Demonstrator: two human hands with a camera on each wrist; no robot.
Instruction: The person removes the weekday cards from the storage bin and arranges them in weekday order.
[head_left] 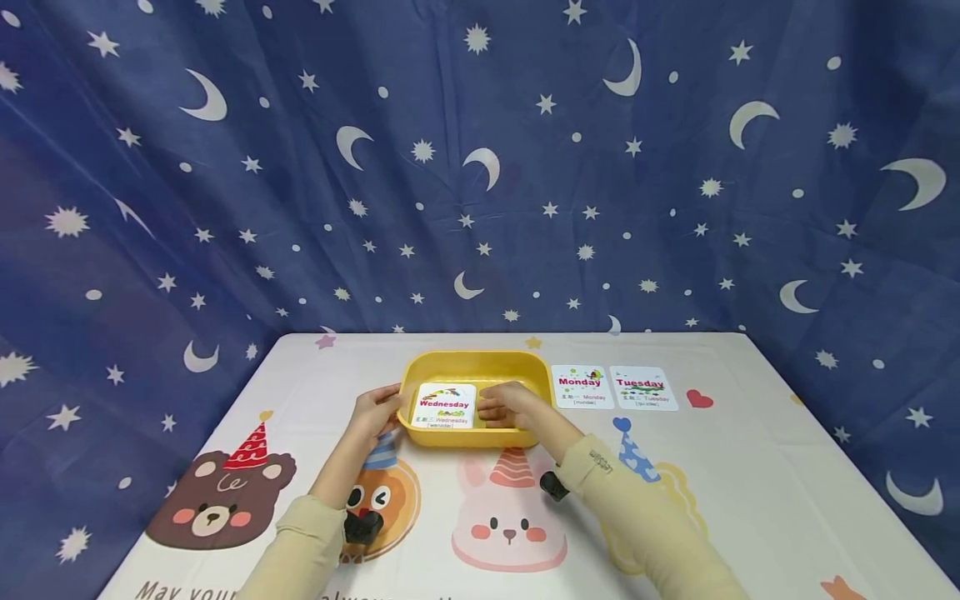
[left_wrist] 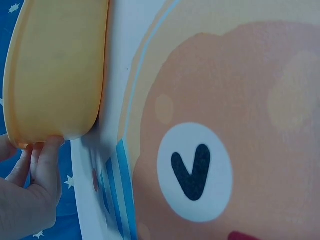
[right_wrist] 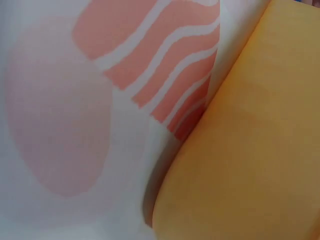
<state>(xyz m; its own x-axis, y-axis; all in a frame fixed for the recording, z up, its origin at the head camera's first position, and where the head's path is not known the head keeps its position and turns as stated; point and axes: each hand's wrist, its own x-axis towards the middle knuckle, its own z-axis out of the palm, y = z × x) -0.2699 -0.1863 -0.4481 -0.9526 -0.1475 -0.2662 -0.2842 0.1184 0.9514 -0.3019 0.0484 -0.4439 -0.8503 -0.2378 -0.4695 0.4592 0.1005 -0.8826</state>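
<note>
A yellow tray (head_left: 476, 439) stands on the table, with a Wednesday card (head_left: 445, 407) lying face up in its left part. My left hand (head_left: 377, 414) grips the tray's left end; in the left wrist view, the thumb and fingers (left_wrist: 47, 167) pinch its rim. Reaching over the tray's front side, my right hand (head_left: 512, 406) has its fingers bent at the card's right edge. Whether they pinch the card is hidden. Only the tray's outer wall (right_wrist: 245, 140) shows in the right wrist view, without the right hand's fingers.
To the right of the tray, a Monday card (head_left: 582, 387) and a Tuesday card (head_left: 643, 389) lie side by side. The white tablecloth (head_left: 750, 467) carries printed animals. A blue curtain (head_left: 480, 233) with moons and stars hangs behind the table.
</note>
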